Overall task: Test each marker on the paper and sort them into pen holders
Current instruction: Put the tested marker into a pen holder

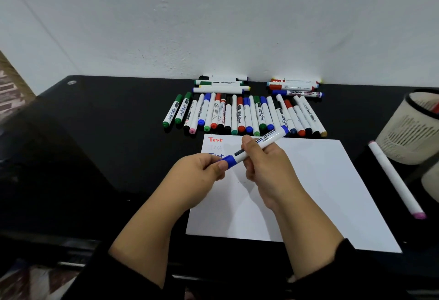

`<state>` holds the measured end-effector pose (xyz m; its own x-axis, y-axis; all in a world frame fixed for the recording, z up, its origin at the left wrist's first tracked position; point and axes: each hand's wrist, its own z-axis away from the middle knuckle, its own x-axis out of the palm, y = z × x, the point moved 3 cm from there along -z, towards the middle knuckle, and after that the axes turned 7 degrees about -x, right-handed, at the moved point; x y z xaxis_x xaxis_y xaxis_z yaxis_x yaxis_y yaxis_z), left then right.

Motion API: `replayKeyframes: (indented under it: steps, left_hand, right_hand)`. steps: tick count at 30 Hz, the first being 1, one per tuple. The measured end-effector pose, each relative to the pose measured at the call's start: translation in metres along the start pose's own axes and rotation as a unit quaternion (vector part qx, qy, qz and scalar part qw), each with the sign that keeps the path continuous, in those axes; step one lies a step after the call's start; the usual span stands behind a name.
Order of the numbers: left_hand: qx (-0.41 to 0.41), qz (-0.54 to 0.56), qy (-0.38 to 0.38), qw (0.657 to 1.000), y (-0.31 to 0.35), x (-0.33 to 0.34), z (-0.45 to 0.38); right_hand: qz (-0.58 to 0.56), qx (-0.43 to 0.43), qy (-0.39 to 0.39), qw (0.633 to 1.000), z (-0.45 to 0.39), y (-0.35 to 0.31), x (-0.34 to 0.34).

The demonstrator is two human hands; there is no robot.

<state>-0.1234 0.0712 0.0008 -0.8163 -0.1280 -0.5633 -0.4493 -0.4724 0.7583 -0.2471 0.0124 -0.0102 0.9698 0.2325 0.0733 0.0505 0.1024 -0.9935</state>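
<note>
Holding a white-barrelled marker with a blue cap point(257, 146) above the white sheet of paper point(308, 192), the person has both hands curled around it. The right hand point(266, 166) grips the barrel, while the left hand point(199, 173) pinches the blue cap between thumb and fingers. The paper carries 3 lines reading "Test", in red, faint grey and blue. Beyond its far edge lies a row of capped markers point(242, 115) on the black glossy table point(107, 145). At right, a white marker with a pink cap point(395, 178) lies beside a beige mesh pen holder point(411, 131).
</note>
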Motion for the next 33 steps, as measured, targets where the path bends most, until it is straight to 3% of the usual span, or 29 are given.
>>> replayKeyframes:
  steps: [9, 18, 26, 33]
  left_hand:
    - [-0.006, -0.014, 0.004, 1.0, 0.0, -0.002, 0.001]
    - [-0.006, -0.04, 0.041, 0.998, 0.003, 0.004, 0.002]
    - [-0.029, -0.006, 0.006, 1.0, 0.0, -0.004, 0.008]
    - [-0.001, -0.063, 0.077, 0.995, 0.002, 0.003, 0.01]
  right_hand:
    - [-0.032, -0.029, -0.027, 0.999, 0.002, -0.003, 0.005]
    - [-0.004, 0.013, 0.069, 0.998, 0.0, 0.001, 0.01]
    - [0.003, 0.026, 0.033, 0.999, 0.001, -0.001, 0.014]
    - [0.031, 0.031, 0.08, 0.996, -0.001, -0.001, 0.018]
